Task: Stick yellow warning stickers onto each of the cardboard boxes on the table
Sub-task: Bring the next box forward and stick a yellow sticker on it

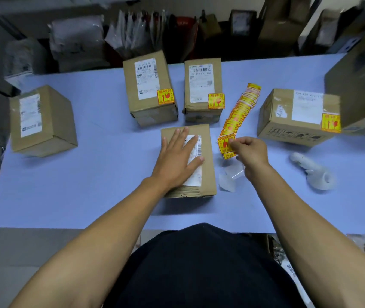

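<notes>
A flat cardboard box lies nearest me with a white label on top. My left hand rests flat on it, fingers straight. Just right of it, my right hand pinches a yellow warning sticker at the near end of a strip of stickers. Behind stand two upright boxes, each with a yellow sticker at its lower right corner. A box at the right also bears one. The box at the far left shows no sticker.
The light blue table carries a piece of clear backing film by my right wrist and a white glove further right. A large box looms at the right edge. Parcels and bags crowd the floor behind.
</notes>
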A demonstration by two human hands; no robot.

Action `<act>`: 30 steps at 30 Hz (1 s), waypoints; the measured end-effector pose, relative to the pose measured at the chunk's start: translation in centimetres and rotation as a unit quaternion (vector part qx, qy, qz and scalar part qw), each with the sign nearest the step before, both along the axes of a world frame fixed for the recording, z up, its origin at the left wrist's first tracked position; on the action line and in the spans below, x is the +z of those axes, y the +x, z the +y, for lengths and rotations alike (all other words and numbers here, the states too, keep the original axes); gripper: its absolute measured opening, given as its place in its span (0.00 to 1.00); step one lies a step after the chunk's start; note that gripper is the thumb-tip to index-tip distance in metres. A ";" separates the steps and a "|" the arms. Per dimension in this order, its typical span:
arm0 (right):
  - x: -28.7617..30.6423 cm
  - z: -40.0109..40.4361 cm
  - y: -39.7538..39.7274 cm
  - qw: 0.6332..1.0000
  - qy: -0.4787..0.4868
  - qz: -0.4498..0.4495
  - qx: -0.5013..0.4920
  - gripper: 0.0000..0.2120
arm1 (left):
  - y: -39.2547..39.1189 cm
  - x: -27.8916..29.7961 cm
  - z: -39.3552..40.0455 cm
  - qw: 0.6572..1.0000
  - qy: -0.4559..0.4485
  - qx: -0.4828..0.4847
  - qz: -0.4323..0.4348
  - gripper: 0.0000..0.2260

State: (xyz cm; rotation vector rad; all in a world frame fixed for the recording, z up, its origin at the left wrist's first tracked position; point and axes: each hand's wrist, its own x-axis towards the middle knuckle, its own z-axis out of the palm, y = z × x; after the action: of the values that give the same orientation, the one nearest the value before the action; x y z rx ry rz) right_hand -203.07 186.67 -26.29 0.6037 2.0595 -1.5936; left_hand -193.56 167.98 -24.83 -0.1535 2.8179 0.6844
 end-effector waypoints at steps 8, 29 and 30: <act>6.4 -2.2 2.0 0.987 -0.113 0.005 0.115 0.07 | -3.0 4.4 2.2 0.817 0.479 0.321 -0.019 0.05; 13.0 -3.5 4.1 0.953 -0.235 0.070 0.176 0.07 | -0.4 10.3 -0.1 0.691 0.650 0.314 0.040 0.08; 13.1 -3.6 4.1 0.952 -0.238 0.073 0.179 0.07 | -0.4 10.5 -0.1 0.694 0.650 0.306 0.040 0.09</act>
State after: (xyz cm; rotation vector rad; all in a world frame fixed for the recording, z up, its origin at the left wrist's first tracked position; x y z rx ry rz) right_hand -198.93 183.06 -13.18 -0.0599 1.6586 -1.8494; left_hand -193.97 167.86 -14.30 -0.7675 1.5813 2.5889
